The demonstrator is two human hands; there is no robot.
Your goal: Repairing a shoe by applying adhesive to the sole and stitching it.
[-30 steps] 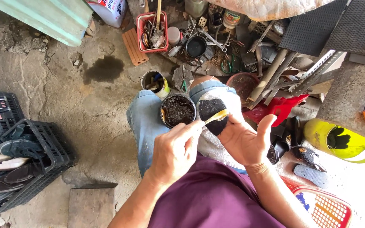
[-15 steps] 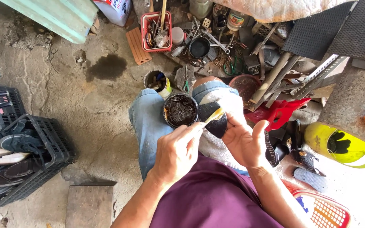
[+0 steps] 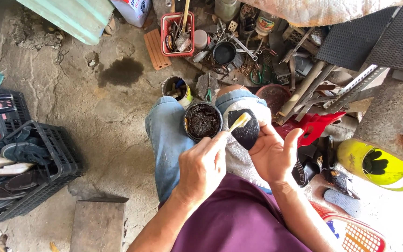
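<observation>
1. Black sole piece (image 3: 247,133): flat, oval, dark, resting on a pale cloth (image 3: 234,156) across the lap, just right of a round tin.
2. Right hand (image 3: 274,156): fingers curled under and around the sole piece's lower edge, clamped on it, thumb raised and apart from the rest.
3. Left hand (image 3: 201,168): closed around the handle of a small brush (image 3: 239,122), fingers together; yellowish bristle tip lying on the sole piece's upper face.
4. Round tin (image 3: 203,121): balanced on the left knee over blue jeans (image 3: 166,135), open, filled with dark brown, lumpy paste; touching or nearly touching the sole piece's left edge.
5. Open can (image 3: 176,88): standing on the concrete floor (image 3: 94,116) just beyond the knees, holding a few small items too unclear to name.
6. Red basket (image 3: 178,28): farther off on the floor, packed with hand tools.
7. Black crates (image 3: 38,163): at far left, stuffed with sandals and shoes.
8. Yellow container (image 3: 374,163): lying on its side at right, black glove inside its opening.
</observation>
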